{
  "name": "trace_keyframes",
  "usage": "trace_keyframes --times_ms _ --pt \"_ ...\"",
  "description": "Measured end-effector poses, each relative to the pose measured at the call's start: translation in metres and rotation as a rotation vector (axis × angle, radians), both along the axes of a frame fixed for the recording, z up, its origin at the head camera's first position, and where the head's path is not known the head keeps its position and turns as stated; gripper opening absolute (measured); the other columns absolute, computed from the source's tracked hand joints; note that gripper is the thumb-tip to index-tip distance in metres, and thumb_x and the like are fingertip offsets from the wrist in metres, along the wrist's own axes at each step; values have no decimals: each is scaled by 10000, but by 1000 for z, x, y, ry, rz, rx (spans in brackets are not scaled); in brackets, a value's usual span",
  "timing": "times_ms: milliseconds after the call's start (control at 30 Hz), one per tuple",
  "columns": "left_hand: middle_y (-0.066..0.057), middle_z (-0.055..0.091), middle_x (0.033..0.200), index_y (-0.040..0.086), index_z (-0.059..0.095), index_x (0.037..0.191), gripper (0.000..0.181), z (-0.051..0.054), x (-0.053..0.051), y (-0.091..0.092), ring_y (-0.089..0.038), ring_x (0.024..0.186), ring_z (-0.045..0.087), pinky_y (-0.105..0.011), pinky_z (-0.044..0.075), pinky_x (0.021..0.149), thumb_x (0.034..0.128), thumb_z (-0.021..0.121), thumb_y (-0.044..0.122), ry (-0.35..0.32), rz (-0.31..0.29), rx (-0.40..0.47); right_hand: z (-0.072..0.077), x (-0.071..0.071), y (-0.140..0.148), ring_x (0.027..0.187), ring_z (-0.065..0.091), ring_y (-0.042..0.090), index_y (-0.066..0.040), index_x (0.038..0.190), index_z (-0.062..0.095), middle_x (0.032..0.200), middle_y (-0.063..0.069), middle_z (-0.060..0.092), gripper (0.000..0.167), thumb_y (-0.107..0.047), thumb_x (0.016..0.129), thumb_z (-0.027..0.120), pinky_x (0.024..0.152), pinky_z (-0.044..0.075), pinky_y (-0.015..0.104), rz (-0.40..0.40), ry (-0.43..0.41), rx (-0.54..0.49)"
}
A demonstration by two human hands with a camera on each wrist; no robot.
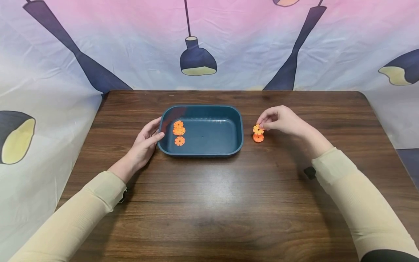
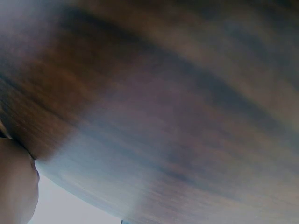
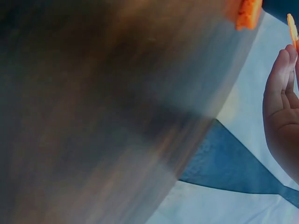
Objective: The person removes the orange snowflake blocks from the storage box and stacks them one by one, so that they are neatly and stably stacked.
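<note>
A dark blue plastic basin (image 1: 214,136) sits on the table with several orange notched discs (image 1: 179,130) in its left part. At its left end my left hand (image 1: 142,143) grips the wall, thumb at the rim and the other fingers along the outside. My right hand (image 1: 284,118) pinches an orange notched disc (image 1: 258,129) between thumb and fingertips, right of the basin. Just under it lies a small stack of orange discs (image 1: 258,138). In the right wrist view, the held disc (image 3: 292,29) shows edge-on, above the table. The left wrist view catches only part of a hand (image 2: 17,182).
The brown wood-grain table (image 1: 203,203) has its far edge behind the basin. A printed cloth (image 1: 137,43) with lamp shapes hangs behind and beside the table.
</note>
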State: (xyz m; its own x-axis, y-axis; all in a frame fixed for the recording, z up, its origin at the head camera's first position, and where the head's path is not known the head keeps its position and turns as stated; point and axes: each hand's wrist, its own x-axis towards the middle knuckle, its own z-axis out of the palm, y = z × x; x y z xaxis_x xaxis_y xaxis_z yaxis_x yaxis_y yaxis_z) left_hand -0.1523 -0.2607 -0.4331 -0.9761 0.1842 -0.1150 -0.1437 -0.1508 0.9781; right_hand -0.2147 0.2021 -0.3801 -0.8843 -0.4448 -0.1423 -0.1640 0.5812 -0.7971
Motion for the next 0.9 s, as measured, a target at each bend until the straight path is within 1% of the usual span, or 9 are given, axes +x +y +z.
trace_keyframes --times_ms 100,200,333,533,900 --pt "54 472 1532 155 435 1579 535 1 0 0 -135 1476 385 -127 413 1111 1073 519 2 -4 3 -4 -6 -1 3 775 690 48 54 1082 758 916 46 767 132 -8 969 730 748 587 195 10 -18 -2" --pt "57 471 1530 156 436 1580 537 0 0 0 -141 1483 379 -129 409 1114 1073 523 5 -4 5 -7 -10 -1 4 759 662 23 59 1083 758 894 43 767 141 -8 960 748 730 561 182 16 -24 4" --pt "59 481 1523 161 447 1575 534 -2 0 0 -133 1465 396 -131 413 1110 1071 529 7 7 5 -5 -14 -1 4 755 637 41 55 1076 765 878 51 764 153 -16 942 779 717 535 185 15 -33 18" --pt "55 499 1511 190 491 1539 511 -3 0 0 -110 1423 436 -128 429 1099 1068 534 -4 20 7 7 -20 -1 3 787 633 61 40 1081 767 895 62 765 156 -38 947 776 724 527 204 30 -63 32" --pt "43 483 1525 124 420 1590 554 -1 0 1 -124 1436 415 -133 419 1104 1064 514 -19 4 5 6 -22 -1 4 785 605 79 30 1064 769 907 97 746 134 -47 955 771 717 512 205 44 -41 64"
